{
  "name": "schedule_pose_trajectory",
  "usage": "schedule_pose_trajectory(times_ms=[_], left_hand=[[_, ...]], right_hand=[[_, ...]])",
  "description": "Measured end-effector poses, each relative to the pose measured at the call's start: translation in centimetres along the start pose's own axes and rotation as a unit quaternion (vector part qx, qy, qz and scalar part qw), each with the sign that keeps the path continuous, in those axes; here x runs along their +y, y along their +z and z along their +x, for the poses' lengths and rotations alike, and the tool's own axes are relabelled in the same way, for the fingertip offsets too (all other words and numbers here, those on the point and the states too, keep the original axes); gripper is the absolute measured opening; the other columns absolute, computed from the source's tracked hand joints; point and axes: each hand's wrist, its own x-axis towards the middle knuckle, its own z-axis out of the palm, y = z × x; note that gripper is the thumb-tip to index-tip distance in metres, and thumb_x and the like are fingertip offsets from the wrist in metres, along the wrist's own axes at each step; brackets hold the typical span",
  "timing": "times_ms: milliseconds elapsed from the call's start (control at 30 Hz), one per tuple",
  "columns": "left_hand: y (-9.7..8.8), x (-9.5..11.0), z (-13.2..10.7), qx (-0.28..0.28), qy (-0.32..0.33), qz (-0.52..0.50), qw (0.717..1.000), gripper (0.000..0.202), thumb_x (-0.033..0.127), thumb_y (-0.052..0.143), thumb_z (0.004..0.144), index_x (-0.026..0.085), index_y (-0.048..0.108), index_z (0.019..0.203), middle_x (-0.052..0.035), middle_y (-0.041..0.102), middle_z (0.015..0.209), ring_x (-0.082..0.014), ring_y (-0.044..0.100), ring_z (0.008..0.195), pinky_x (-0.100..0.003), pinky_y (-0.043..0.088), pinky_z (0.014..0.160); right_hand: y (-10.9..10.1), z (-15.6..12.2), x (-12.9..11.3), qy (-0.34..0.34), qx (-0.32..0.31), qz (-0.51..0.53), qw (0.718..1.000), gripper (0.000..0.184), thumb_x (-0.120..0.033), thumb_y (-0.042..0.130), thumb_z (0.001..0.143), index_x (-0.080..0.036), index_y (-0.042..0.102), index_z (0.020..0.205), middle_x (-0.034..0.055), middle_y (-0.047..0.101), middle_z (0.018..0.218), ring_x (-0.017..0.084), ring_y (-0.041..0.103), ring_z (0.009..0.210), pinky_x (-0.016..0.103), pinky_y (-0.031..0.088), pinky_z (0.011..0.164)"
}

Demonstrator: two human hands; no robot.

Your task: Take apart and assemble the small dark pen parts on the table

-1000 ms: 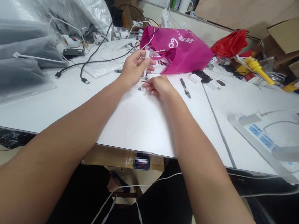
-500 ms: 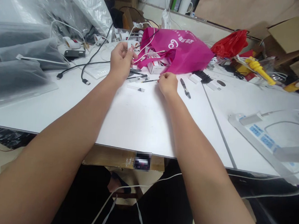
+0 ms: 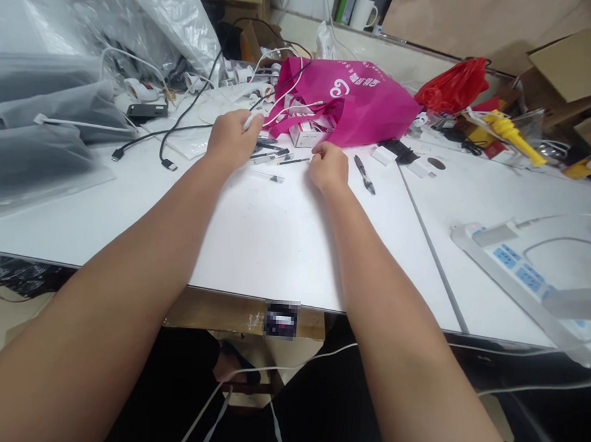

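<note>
My left hand [image 3: 229, 139] is closed on a small white plug end with a white cable [image 3: 283, 99] that runs up over the pink bag [image 3: 353, 101]. My right hand [image 3: 327, 166] rests on the white table [image 3: 255, 232] with its fingers curled in a pinch beside a thin dark pen-like stick [image 3: 294, 160]. Between my hands lie several small dark and clear parts [image 3: 272, 155], and one clear piece [image 3: 271, 177] lies nearer to me.
A black pen [image 3: 365, 174] lies right of my right hand. A white power strip [image 3: 517, 274] sits at the right. Black cables [image 3: 165, 140] and plastic-wrapped bundles [image 3: 35, 132] fill the left. A red bag [image 3: 454, 84], yellow tool [image 3: 513, 137] and cardboard boxes [image 3: 570, 71] stand at the back right.
My left hand came down from in front of the pink bag towards the table, still gripping the white piece. My right hand shifted right from the small parts and stayed on the table.
</note>
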Motion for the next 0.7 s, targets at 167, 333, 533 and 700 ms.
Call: schedule_pose_trajectory(times_ms=[167,333,533,700], left_hand=[[0.3,2.3,-1.2,0.007,-0.054,0.083,0.995,0.046,0.058,0.046,0.112,0.024,0.073,0.097,-0.0125,0.071,0.094,-0.0305,0.067,0.103,-0.044,0.045,0.090],[1.0,2.7,-1.6,-0.021,-0.002,0.097,0.995,0.034,0.049,0.052,0.109,0.025,0.076,0.108,-0.0139,0.075,0.100,-0.0322,0.069,0.109,-0.042,0.049,0.094],[1.2,3.4,-1.8,-0.078,0.050,0.141,0.986,0.025,0.038,0.061,0.102,0.024,0.080,0.109,-0.0118,0.077,0.103,-0.0328,0.071,0.108,-0.044,0.051,0.096],[1.5,3.1,-1.5,-0.130,0.043,0.159,0.978,0.029,0.039,0.064,0.100,0.023,0.083,0.114,-0.0111,0.079,0.107,-0.0357,0.070,0.117,-0.046,0.053,0.104]], right_hand=[[0.1,-0.4,0.6,-0.063,-0.031,-0.082,0.994,0.041,-0.015,0.054,0.098,-0.020,0.080,0.130,0.0188,0.068,0.145,0.041,0.056,0.142,0.064,0.044,0.124],[0.0,-0.2,0.8,-0.073,-0.054,-0.116,0.989,0.041,-0.016,0.052,0.102,-0.019,0.082,0.129,0.0197,0.073,0.139,0.043,0.059,0.137,0.063,0.047,0.120],[-0.4,0.2,1.0,-0.132,-0.079,-0.081,0.985,0.033,-0.013,0.057,0.097,-0.020,0.087,0.110,0.0137,0.083,0.116,0.034,0.073,0.115,0.051,0.053,0.116],[-0.7,0.0,0.4,-0.156,-0.106,-0.048,0.981,0.026,-0.014,0.063,0.095,-0.020,0.087,0.102,0.0115,0.084,0.106,0.030,0.075,0.104,0.044,0.056,0.105]])
